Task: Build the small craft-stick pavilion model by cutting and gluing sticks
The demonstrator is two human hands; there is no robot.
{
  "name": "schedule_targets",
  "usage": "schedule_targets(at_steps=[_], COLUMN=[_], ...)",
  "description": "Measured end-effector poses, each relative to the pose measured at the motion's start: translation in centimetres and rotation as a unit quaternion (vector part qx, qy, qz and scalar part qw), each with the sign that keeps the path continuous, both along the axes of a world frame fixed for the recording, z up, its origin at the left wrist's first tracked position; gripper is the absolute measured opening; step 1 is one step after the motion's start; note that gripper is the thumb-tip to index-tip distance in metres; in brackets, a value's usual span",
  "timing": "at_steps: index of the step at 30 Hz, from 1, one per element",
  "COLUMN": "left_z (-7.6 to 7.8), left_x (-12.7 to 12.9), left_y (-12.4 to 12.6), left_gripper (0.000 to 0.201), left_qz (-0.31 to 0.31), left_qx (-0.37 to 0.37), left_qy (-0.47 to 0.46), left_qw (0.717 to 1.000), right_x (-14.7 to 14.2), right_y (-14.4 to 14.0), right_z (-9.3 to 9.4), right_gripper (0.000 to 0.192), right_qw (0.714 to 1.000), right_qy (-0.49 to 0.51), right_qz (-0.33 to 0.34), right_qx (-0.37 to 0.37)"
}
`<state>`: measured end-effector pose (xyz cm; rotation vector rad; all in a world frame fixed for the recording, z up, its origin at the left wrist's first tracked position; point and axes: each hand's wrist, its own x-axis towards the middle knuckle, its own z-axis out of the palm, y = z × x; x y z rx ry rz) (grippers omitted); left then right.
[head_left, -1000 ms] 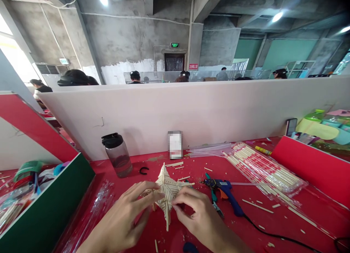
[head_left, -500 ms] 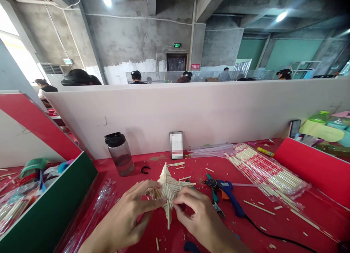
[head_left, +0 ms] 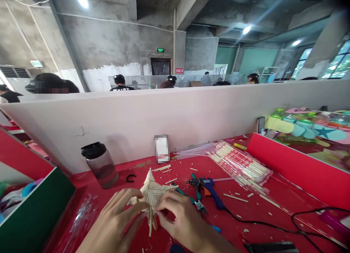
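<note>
While both hands meet low in the middle of the frame, a star-shaped piece built of thin wooden sticks [head_left: 151, 195] sits between them on the red desk [head_left: 246, 216]. The left hand [head_left: 116, 220] comes in from the lower left, its fingers [head_left: 133, 208] curled and pinching the star's left side. The right hand [head_left: 180, 220] comes in from the lower right, its fingers [head_left: 164, 209] pressed together on the star's lower right edge, close to the long point that aims toward the bottom of the frame.

Just right of the star lie green-handled pliers [head_left: 193, 200], and beside them a blue glue gun [head_left: 209, 187] with a black cable [head_left: 262, 229] trailing off to the lower right. Farther right, toward the middle right of the frame, a clear packet of sticks [head_left: 240, 165] lies on the desk, with loose stick bits scattered around it. Left of centre a dark-lidded bottle [head_left: 100, 169] stands near the white partition [head_left: 175, 114], with a small black clip [head_left: 130, 178] just beside it. A green-sided box [head_left: 35, 213] fills the lower left corner. Other people sit beyond the partition.
</note>
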<state>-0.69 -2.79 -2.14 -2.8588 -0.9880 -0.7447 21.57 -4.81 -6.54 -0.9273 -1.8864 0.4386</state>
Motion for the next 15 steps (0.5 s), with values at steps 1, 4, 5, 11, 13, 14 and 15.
schedule_targets(at_steps=[1,4,5,11,13,14,15], left_z=[-0.02,-0.22,-0.33,-0.8,-0.82,-0.82,-0.82], left_x=[0.04,0.16,0.19,0.05,0.0,-0.01,-0.01], left_y=[0.13,0.45,0.5,0.3,0.25,0.25,0.28], left_gripper=[0.027,0.021,0.019,0.016,0.016,0.016,0.016], left_qz=[-0.006,-0.029,-0.037,-0.057,-0.06,-0.061,-0.062], left_qx=[0.009,0.012,0.01,-0.037,-0.056,-0.063,-0.068], left_qy=[-0.004,-0.016,-0.022,-0.065,-0.083,-0.09,-0.093], left_qw=[1.0,0.999,0.999,0.996,0.993,0.992,0.991], right_x=[-0.02,-0.07,-0.07,0.31,0.43,0.44,0.41], right_y=[-0.07,-0.3,-0.37,-0.45,-0.48,-0.5,-0.53], right_z=[0.04,0.13,0.15,0.37,0.38,0.34,0.27], right_gripper=[0.016,0.015,0.014,0.01,0.009,0.009,0.008], right_qw=[1.0,0.999,0.999,0.996,0.995,0.995,0.995], right_qy=[0.002,0.004,0.003,0.013,0.013,0.009,0.005], right_qz=[0.005,0.015,0.018,0.039,0.038,0.037,0.037], right_qx=[0.009,0.033,0.039,0.075,0.087,0.089,0.088])
